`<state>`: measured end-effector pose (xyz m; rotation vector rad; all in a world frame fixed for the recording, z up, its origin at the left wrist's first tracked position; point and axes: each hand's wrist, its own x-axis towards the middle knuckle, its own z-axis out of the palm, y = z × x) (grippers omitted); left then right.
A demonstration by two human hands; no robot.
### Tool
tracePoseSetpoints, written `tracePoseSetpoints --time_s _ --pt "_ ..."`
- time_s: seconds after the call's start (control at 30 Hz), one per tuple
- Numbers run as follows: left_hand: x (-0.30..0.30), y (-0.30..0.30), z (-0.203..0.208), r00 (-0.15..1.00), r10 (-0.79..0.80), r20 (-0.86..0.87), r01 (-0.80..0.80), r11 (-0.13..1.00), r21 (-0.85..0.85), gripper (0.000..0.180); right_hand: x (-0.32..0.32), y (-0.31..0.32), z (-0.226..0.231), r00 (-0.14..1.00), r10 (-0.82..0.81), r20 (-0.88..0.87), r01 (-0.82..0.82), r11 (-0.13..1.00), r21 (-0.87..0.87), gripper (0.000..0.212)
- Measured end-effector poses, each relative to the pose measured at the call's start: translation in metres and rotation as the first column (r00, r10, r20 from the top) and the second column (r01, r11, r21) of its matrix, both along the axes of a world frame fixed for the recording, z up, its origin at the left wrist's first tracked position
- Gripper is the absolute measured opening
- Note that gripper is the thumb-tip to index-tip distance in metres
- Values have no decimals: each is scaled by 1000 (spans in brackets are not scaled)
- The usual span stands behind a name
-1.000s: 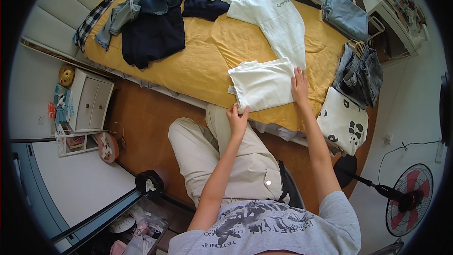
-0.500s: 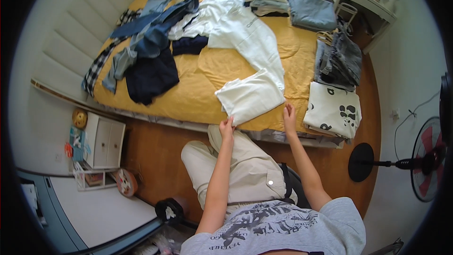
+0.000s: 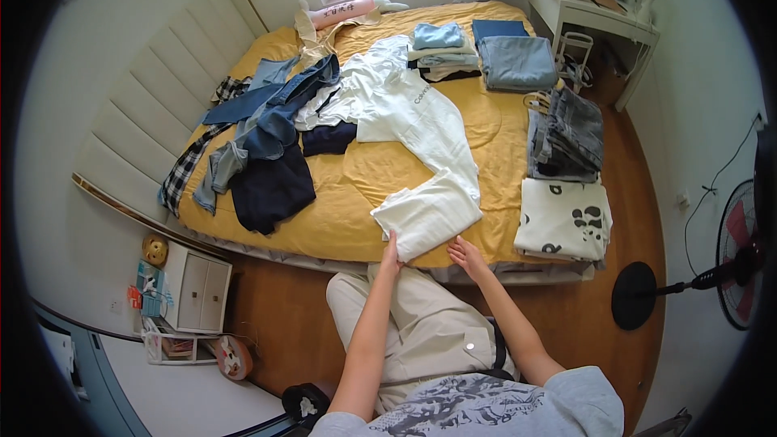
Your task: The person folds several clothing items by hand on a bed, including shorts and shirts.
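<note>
A folded white garment [image 3: 427, 214] lies at the near edge of the bed. My left hand [image 3: 392, 254] is closed on its near left corner, thumb uppermost. Just off its near right edge, my right hand [image 3: 467, 256] has its fingers apart and holds nothing. A larger white top [image 3: 421, 101] with small lettering stretches behind the folded piece, and one end of it runs down to that piece; I cannot tell whether they are joined.
A yellow-covered bed [image 3: 364, 239] holds denim clothes [image 3: 279, 117] and dark navy clothing [image 3: 273, 190] at left. Folded stacks, including a white panda-print garment [image 3: 562, 218], line the right side. A standing fan [image 3: 736, 255] is at far right, a small white cabinet [image 3: 198, 291] at left.
The view has tilted up, showing more of the far side of the room. My right hand has left the garment's right corner, moved left and opened. My left hand stays at the near left corner.
</note>
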<state>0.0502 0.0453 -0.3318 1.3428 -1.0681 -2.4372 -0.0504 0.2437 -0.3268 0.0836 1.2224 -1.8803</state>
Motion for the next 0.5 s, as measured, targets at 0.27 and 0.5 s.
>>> tracePoseSetpoints --time_s 0.27,0.5 --pt "-10 -2 -22 991 130 16 -127 982 -142 75 -30 -22 -19 952 30 304 -21 999 -32 47" --pt "-1 20 10 932 92 351 85 885 -457 65 -31 -34 8 931 10 366 -49 994 95 48"
